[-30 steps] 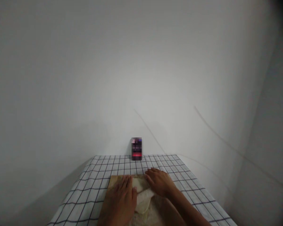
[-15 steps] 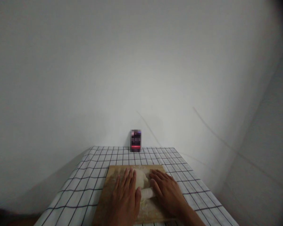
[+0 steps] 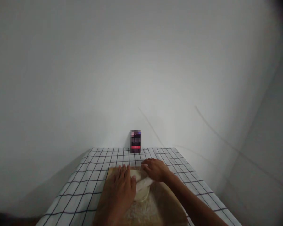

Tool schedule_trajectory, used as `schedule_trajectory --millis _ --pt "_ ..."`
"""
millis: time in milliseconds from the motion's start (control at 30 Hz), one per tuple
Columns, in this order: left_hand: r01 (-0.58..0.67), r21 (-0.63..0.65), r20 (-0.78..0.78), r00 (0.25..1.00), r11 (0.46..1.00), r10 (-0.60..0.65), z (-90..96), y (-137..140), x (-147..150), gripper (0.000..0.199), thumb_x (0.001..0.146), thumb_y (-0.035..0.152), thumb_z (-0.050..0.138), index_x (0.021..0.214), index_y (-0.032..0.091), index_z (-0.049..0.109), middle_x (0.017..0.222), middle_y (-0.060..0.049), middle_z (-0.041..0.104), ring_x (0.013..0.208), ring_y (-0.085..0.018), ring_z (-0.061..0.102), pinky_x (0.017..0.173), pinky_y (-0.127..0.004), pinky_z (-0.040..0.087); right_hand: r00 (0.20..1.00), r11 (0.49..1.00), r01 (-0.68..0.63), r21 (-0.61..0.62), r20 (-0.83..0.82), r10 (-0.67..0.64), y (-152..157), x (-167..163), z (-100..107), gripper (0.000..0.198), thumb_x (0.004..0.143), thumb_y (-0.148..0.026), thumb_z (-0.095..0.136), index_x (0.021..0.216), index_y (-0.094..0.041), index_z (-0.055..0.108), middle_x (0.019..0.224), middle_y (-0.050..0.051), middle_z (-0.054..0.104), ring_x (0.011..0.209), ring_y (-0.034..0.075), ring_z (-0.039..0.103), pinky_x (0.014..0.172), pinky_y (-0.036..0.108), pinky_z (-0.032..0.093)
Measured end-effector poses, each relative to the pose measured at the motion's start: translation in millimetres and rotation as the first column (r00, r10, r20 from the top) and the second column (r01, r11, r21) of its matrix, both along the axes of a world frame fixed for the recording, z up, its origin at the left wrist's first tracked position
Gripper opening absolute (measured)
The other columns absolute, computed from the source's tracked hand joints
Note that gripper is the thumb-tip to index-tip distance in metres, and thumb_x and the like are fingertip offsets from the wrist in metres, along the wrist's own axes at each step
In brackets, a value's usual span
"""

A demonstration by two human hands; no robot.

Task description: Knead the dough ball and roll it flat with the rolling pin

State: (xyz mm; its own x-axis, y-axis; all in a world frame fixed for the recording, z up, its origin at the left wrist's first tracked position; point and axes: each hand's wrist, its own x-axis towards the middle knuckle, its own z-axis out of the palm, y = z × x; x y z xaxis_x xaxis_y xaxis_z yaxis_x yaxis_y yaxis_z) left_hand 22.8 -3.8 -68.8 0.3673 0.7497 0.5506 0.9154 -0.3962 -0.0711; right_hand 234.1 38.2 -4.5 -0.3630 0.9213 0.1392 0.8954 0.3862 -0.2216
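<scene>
your left hand lies palm down, fingers outstretched, and your right hand lies palm down, fingers slightly bent, both resting unclosed over a pale rolling pin whose ends they hide. the pin slants across flattened dough, partly covered by your left hand, toward the far edge of the wooden board, its near edge cut off. beyond, midway along the table's far edge, stands a dark object, too pixelated to make out.
</scene>
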Motion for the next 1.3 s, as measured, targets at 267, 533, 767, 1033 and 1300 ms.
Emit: schedule_trajectory --millis 267,533,767,1033,1300 --pt "-0.084 0.009 0.049 0.995 0.996 0.083 7.4 -12 18 0.052 0.1 0.03 0.04 0.143 0.009 0.061 0.15 -0.017 0.059 0.144 -0.038 0.051 0.115 -0.059 0.043 0.998 0.998 0.006 0.06 -0.069 -0.002 -15 15 -29 0.045 0.11 -0.04 0.032 0.127 -0.025 0.07 0.13 0.009 0.073 0.125 0.025 0.065 0.109 0.042 0.046" --pt "-0.02 0.138 0.095 0.995 0.99 0.006 -12.7 -30 17 0.052 0.104 0.037 0.039 0.146 0.014 0.058 0.154 -0.011 0.057 0.145 -0.034 0.05 0.117 -0.058 0.042 0.996 0.989 0.062 0.134 -0.065 -0.053 -65 21 -42 0.047 0.111 -0.04 0.031 0.139 -0.023 0.065 0.151 0.01 0.06 0.145 0.027 0.05 0.121 0.05 0.037" --pt "0.01 0.091 0.107 0.994 0.996 -0.02 -18.6 -33 16 0.054 0.104 0.042 0.041 0.15 0.016 0.054 0.155 -0.012 0.056 0.144 -0.033 0.052 0.115 -0.056 0.046 0.994 0.984 0.076 0.158 -0.092 -0.062 -87 21 -46 0.046 0.111 -0.038 0.031 0.137 -0.023 0.066 0.15 0.01 0.061 0.143 0.026 0.053 0.119 0.048 0.041" --pt "-0.072 -0.101 0.046 0.996 0.992 0.077 8.0 -2 20 0.048 0.103 0.031 0.043 0.141 0.008 0.061 0.147 -0.022 0.061 0.141 -0.04 0.053 0.112 -0.061 0.048 0.995 0.994 0.088 0.058 -0.048 -0.086 -33 15 -23 0.048 0.109 -0.035 0.03 0.132 -0.021 0.069 0.137 0.01 0.07 0.129 0.024 0.064 0.111 0.039 0.047" --pt "-0.041 0.069 0.087 0.996 0.997 0.035 -3.6 -13 20 0.047 0.102 0.032 0.044 0.139 0.011 0.064 0.146 -0.016 0.064 0.142 -0.038 0.053 0.115 -0.061 0.044 0.992 0.983 0.102 0.155 -0.088 -0.089 -57 20 -40 0.046 0.11 -0.035 0.032 0.136 -0.022 0.067 0.149 0.01 0.062 0.142 0.024 0.052 0.12 0.044 0.038"
